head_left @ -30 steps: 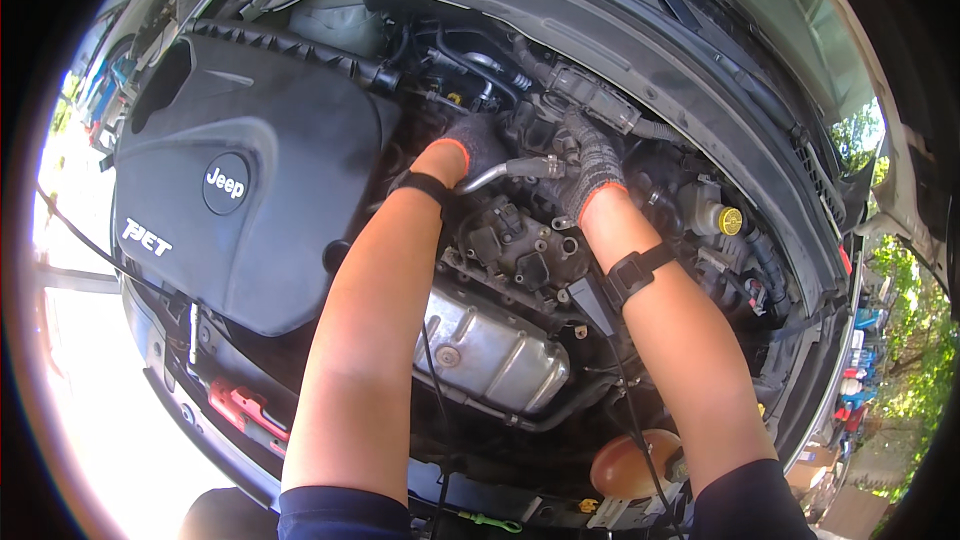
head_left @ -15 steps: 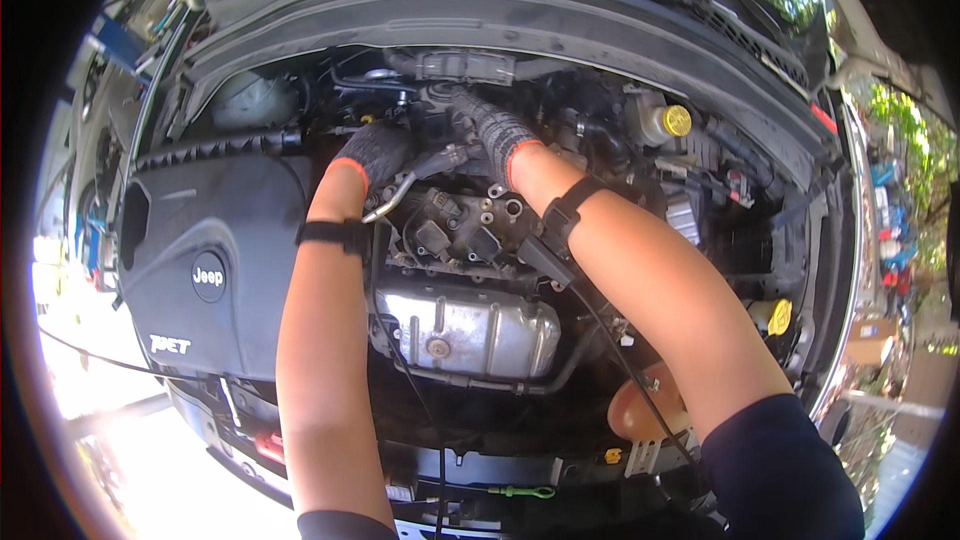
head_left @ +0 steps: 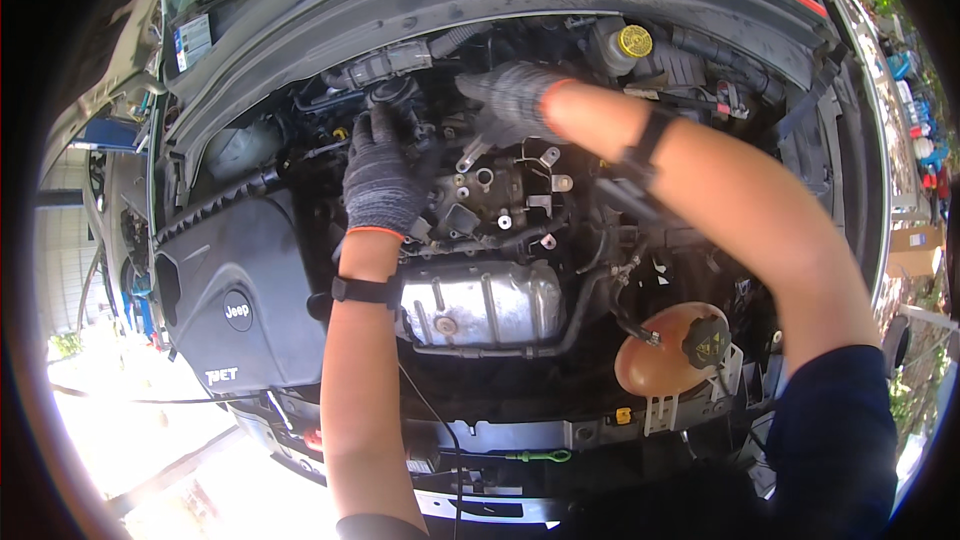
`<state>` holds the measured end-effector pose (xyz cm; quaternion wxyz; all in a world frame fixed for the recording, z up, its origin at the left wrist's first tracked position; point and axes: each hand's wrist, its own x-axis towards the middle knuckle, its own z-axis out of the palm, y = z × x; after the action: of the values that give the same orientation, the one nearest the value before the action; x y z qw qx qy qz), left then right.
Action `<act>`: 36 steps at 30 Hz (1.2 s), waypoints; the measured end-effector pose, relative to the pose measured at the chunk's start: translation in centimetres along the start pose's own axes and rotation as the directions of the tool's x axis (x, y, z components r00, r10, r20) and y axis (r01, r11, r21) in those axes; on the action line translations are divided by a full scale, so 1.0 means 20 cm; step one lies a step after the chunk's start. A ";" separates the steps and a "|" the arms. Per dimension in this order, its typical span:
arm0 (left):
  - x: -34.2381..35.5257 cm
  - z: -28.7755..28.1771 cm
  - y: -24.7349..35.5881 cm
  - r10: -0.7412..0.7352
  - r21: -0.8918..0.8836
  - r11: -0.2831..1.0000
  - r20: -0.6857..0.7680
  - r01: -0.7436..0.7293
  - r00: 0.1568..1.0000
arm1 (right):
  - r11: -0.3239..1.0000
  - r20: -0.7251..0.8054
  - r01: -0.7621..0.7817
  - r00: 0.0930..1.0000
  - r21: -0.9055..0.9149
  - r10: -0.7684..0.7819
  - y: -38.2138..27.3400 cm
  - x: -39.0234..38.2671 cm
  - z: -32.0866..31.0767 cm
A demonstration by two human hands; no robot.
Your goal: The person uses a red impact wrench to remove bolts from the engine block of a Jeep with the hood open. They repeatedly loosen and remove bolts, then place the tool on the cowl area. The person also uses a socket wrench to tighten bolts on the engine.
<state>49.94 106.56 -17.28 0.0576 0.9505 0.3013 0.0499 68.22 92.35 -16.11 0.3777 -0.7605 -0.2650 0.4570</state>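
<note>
My left hand (head_left: 383, 180), in a grey knit glove with an orange cuff, lies over the left side of the engine top. Its fingers stretch out toward a round black part (head_left: 393, 90). My right hand (head_left: 512, 102), gloved alike, is above the back of the engine, fingers pointing left. Motion smears it, and its grip is hard to make out. Just below it shows a light metal end (head_left: 474, 152). Between and in front of the hands sits the engine top (head_left: 485, 202), with bolts, round openings and connectors. Both wrists wear black straps.
A black plastic engine cover (head_left: 250, 280) fills the left side. In front of the engine is a silver metal shield (head_left: 485, 305). An orange-brown coolant tank (head_left: 660, 355) with a black cap stands front right. A yellow-capped reservoir (head_left: 628, 45) is at the back; a green dipstick handle (head_left: 545, 456) lies near the front edge.
My right hand has moved right, away from the left hand, with its elbow swung outward. The left hand's fingers have straightened. A metal tube seen beside the left hand no longer shows. The view has shifted.
</note>
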 end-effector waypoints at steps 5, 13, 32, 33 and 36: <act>0.03 -0.10 0.09 0.051 -0.047 0.998 0.065 -0.048 0.997 | 0.975 0.159 0.146 0.980 -0.169 -0.119 0.14 -0.82 -0.47; 0.05 -0.09 0.17 0.108 0.065 0.992 0.001 -0.108 0.994 | 0.815 -0.283 0.004 0.937 -0.579 -0.206 0.55 -2.21 -0.70; 0.06 0.00 0.19 0.390 0.172 0.915 -0.142 -0.365 0.910 | 0.941 -0.428 -0.036 0.896 -0.336 -0.119 0.69 -2.31 -0.62; 0.09 -0.01 0.23 0.396 0.141 0.916 -0.148 -0.377 0.906 | 0.885 -0.283 0.103 0.925 -0.453 -0.253 0.60 -2.17 -0.65; 0.04 -0.03 0.14 0.383 0.123 0.922 -0.151 -0.367 0.911 | 0.627 0.020 0.527 0.775 -0.573 -0.632 0.71 -1.44 -0.52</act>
<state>52.05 104.89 -16.17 -0.0233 0.9843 0.1190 0.1279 65.67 59.30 -10.33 0.2930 -0.7468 -0.5797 0.1425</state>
